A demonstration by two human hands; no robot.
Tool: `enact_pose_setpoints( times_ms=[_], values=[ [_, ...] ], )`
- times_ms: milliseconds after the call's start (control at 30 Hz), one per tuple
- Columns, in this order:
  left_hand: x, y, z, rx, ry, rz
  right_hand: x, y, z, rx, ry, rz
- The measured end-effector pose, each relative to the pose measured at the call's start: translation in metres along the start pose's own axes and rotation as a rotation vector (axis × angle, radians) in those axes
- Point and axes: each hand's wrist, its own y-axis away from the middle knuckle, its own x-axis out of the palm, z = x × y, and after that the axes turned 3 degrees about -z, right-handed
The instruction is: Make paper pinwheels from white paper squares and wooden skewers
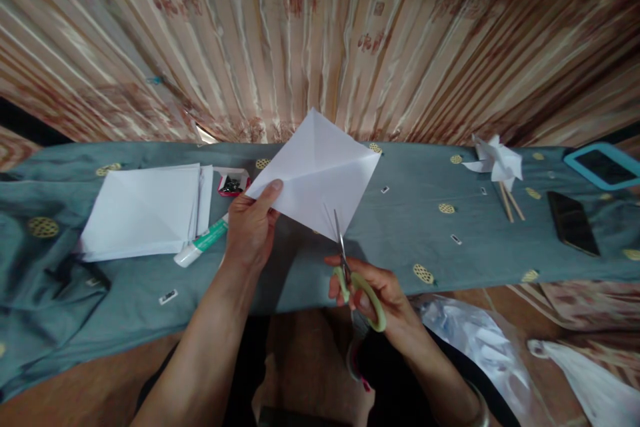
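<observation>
left hand (251,227) pinches the creased white paper square (315,177) at its left corner, mid-frame above the table (400,240); right hand (373,293) grip closed through scissors (350,273). paper looks light, floppy, tearable.

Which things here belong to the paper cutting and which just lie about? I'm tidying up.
In use: left hand holding the creased paper square; right hand working the scissors.
Lying about: paper stack, glue stick, paper pinwheel, phone.
</observation>
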Motion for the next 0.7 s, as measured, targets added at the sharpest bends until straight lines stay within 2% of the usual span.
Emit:
enact_pose_setpoints(
  times_ms=[700],
  values=[
    [-0.0013, -0.0016, 0.002, 0.002, -0.01, 0.001, 0.0031, 0.0012, 0.0013, 0.057, -0.024, -0.061]
  ],
)
